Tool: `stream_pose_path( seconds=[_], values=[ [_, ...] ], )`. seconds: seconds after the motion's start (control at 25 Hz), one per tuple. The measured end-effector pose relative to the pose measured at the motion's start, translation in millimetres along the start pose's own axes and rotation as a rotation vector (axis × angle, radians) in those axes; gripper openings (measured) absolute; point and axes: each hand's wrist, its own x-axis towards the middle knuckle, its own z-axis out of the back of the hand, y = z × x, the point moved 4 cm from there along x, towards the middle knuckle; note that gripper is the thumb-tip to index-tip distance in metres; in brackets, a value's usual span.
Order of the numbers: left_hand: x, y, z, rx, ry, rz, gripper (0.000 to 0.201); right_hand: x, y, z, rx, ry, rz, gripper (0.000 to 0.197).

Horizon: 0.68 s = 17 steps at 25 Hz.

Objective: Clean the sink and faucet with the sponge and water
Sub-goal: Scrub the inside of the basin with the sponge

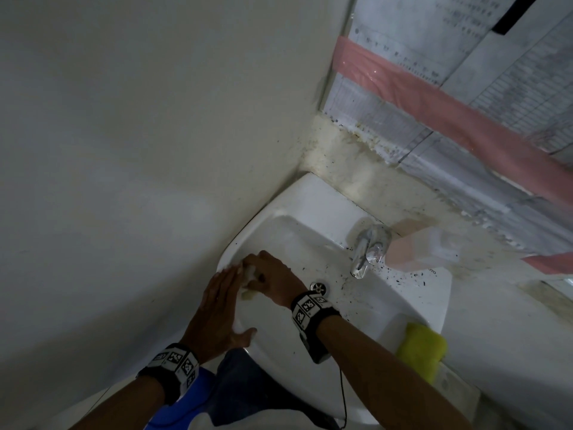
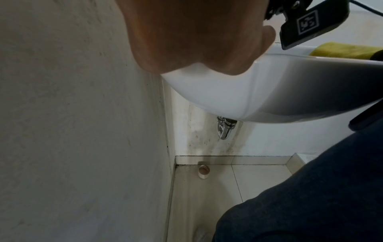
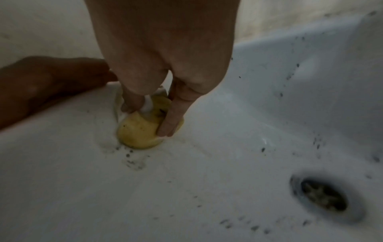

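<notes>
White sink (image 1: 412,293), basin peppered with black specks, thickest near the chrome faucet (image 1: 361,259) and silver drain (image 1: 318,288). Pale yellow sponge (image 3: 138,131) with white foam on it; brighter yellow-green cloth (image 1: 421,347) on the sink rim; pink-and-translucent bottle (image 1: 418,248) beside the faucet. Wall (image 1: 139,119) off-white, stained yellowish at the corner; pink tape (image 1: 434,107) bands across grey printed sheets; wrist bands (image 1: 308,310) black with black-and-white square markers.

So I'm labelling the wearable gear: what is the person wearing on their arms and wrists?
Both forearms are bare, with no sleeves in view. Each wrist carries a black band: the left wrist band and the right wrist band bear white square tags with black patterns. A thin black cable hangs from the right one.
</notes>
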Motion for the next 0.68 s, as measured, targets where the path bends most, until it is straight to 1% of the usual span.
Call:
stream_pose_path(
  seconds=[0.08, 0.12, 0.16, 0.28, 0.32, 0.36, 0.4, 0.48, 0.52, 0.56, 0.6, 0.68],
  values=[
    [0, -2, 2, 0.004, -0.011, 0.012, 0.128, 5, 1, 7, 0.041, -0.096, -0.079, 0.035],
    [0, -3, 4, 0.003, -0.014, 0.009, 0.128, 5, 1, 6, 0.061, -0.121, -0.103, 0.034],
    [-1, -4, 5, 0.003, -0.015, 0.004, 0.128, 2, 1, 3, 0.074, -0.099, -0.11, 0.035],
    [0, -8, 7, 0.012, -0.012, -0.016, 0.127, -10, -3, -4, 0.116, 0.131, -0.111, 0.039],
    [0, -9, 8, 0.013, -0.017, -0.019, 0.128, -10, -3, -1, 0.126, 0.18, -0.123, 0.041],
    [0, -9, 8, 0.006, -0.021, -0.017, 0.128, -8, -2, 2, 0.118, 0.189, -0.135, 0.041],
    [0, -9, 9, 0.0, -0.025, -0.015, 0.128, -4, 0, 5, 0.105, 0.167, -0.141, 0.039],
    [0, -9, 9, -0.003, -0.034, -0.017, 0.128, 2, 5, 4, 0.074, 0.085, -0.141, 0.036],
    [0, -8, 9, -0.006, -0.034, -0.02, 0.127, 2, 5, 1, 0.061, 0.068, -0.15, 0.035],
    [0, -8, 9, -0.003, -0.033, -0.025, 0.127, -2, 4, -3, 0.054, 0.087, -0.158, 0.035],
    [0, -8, 8, 0.003, -0.026, -0.028, 0.126, -7, 4, -5, 0.05, 0.136, -0.166, 0.036],
    [-1, -7, 6, 0.012, -0.011, -0.024, 0.123, -19, 3, -5, 0.057, 0.292, -0.195, 0.037]
  ],
)
